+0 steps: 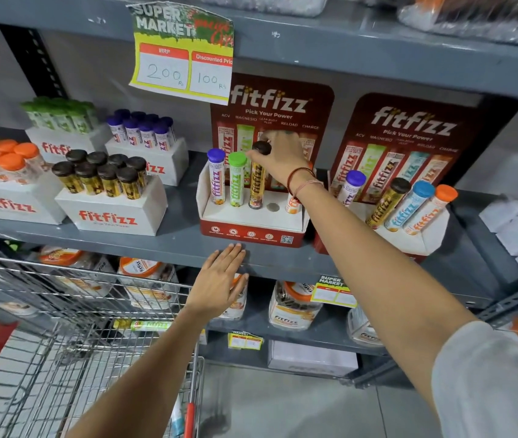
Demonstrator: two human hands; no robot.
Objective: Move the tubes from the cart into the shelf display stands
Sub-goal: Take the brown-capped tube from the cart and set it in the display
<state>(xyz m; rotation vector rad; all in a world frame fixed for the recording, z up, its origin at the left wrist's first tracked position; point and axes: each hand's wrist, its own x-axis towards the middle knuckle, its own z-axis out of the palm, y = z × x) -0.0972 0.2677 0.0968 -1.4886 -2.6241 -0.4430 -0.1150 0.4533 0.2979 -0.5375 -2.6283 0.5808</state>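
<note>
While our right hand (283,156) grips the brown-capped tube (258,178) by its cap to seat it upright in the display stand (251,230), our open left hand (219,279) rests flat on the shelf edge (156,248) for balance.

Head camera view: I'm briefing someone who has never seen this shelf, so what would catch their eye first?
Probably the right hand at centre, fingers on the dark cap of a gold tube standing in the red-and-white display stand, beside a purple-capped tube and a green-capped tube. Next, the yellow price sign hanging from the shelf above. The left hand lies flat and open at the shelf edge below.
</note>
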